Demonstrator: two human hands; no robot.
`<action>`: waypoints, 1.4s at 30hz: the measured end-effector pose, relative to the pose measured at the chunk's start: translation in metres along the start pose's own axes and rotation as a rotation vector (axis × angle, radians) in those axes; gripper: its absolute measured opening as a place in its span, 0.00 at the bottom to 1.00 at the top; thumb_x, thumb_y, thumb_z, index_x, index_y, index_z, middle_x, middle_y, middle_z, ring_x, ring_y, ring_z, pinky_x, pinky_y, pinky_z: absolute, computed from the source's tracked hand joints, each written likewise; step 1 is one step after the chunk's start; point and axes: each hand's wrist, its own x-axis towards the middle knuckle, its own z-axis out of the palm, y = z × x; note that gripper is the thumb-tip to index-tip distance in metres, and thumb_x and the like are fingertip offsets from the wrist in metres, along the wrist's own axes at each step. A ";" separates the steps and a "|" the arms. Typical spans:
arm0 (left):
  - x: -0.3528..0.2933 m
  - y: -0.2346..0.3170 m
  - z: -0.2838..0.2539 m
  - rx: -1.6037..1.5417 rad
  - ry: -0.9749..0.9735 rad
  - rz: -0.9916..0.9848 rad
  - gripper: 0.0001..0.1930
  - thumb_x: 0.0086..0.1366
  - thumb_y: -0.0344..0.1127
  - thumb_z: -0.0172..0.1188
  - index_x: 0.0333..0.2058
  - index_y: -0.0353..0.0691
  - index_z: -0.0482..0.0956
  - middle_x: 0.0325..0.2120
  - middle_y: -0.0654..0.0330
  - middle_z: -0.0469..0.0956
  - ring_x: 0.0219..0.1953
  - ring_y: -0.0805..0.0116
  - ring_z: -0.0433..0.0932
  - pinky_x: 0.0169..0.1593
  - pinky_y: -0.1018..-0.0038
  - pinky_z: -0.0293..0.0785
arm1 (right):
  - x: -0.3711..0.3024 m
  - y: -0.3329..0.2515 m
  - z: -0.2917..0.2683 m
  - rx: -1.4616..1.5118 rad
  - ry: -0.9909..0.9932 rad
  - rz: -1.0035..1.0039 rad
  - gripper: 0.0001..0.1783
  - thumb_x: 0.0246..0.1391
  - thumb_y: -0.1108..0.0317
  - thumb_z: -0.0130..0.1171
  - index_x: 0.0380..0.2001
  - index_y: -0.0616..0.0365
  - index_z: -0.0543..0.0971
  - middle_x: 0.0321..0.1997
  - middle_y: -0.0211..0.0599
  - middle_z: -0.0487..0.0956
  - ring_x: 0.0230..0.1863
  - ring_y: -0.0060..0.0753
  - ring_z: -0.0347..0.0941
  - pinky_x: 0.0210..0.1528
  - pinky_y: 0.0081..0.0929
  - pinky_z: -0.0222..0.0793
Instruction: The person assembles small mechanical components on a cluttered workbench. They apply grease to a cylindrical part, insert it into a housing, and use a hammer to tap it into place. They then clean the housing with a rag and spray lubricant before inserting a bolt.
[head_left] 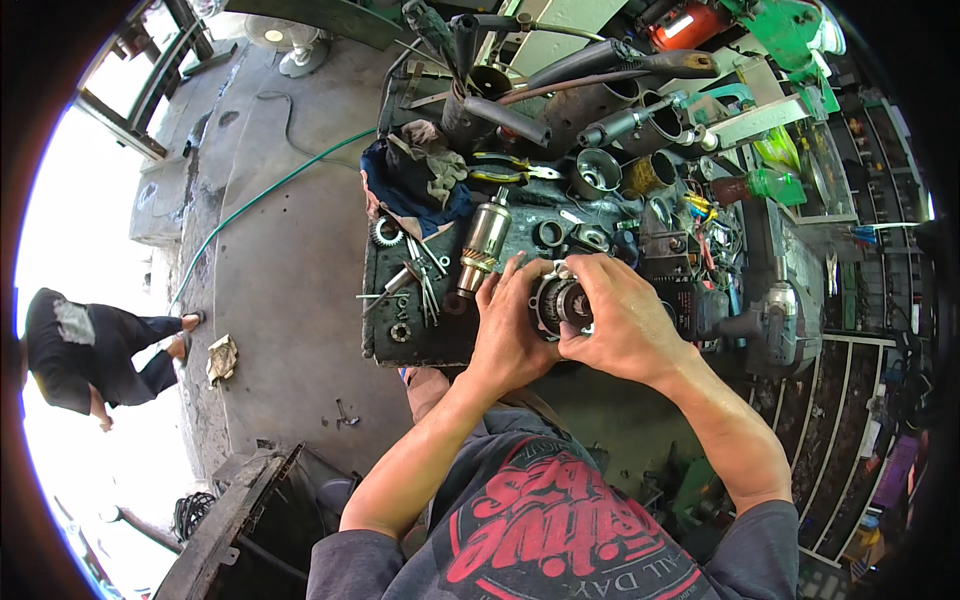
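Both my hands are closed around a round metal gear housing (560,302) at the bench's near edge. My left hand (508,328) grips its left side and my right hand (622,318) its right, with the thumb over the front rim. Toothed rings and a dark centre show inside the housing; its underside is hidden. Just left of it, a motor armature (487,232) with a shiny cylinder and copper-coloured end lies on the dark workbench (440,347). Long bolts (425,285) and a small gear (386,232) lie further left. Beyond my hands sits a dark metal ring (550,234).
Crumpled rags (425,175) and yellow-black pliers (510,172) lie farther back, near a metal cup (596,172) and tool-filled cans (468,115). A bench vise (780,300) stands right. A green hose (260,195) crosses the floor; another person (100,345) is far left.
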 end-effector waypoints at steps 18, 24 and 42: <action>0.003 -0.002 0.006 -0.013 -0.052 -0.084 0.48 0.48 0.38 0.76 0.68 0.41 0.64 0.62 0.49 0.75 0.68 0.50 0.72 0.75 0.48 0.49 | -0.009 -0.006 0.015 0.001 0.034 0.084 0.41 0.49 0.70 0.72 0.65 0.67 0.67 0.56 0.56 0.77 0.53 0.62 0.77 0.58 0.51 0.75; 0.004 0.000 0.006 -0.018 -0.054 -0.100 0.48 0.47 0.39 0.78 0.67 0.41 0.65 0.61 0.51 0.76 0.66 0.51 0.75 0.75 0.48 0.49 | -0.012 -0.011 0.020 0.006 0.072 0.129 0.41 0.51 0.72 0.72 0.67 0.64 0.67 0.60 0.55 0.77 0.56 0.61 0.77 0.60 0.50 0.75; 0.005 -0.003 0.009 -0.020 -0.063 -0.112 0.46 0.48 0.37 0.77 0.67 0.41 0.66 0.55 0.53 0.81 0.63 0.54 0.78 0.75 0.49 0.49 | -0.012 -0.021 0.024 0.049 0.086 0.257 0.43 0.50 0.72 0.73 0.69 0.61 0.68 0.57 0.52 0.81 0.53 0.56 0.80 0.55 0.46 0.78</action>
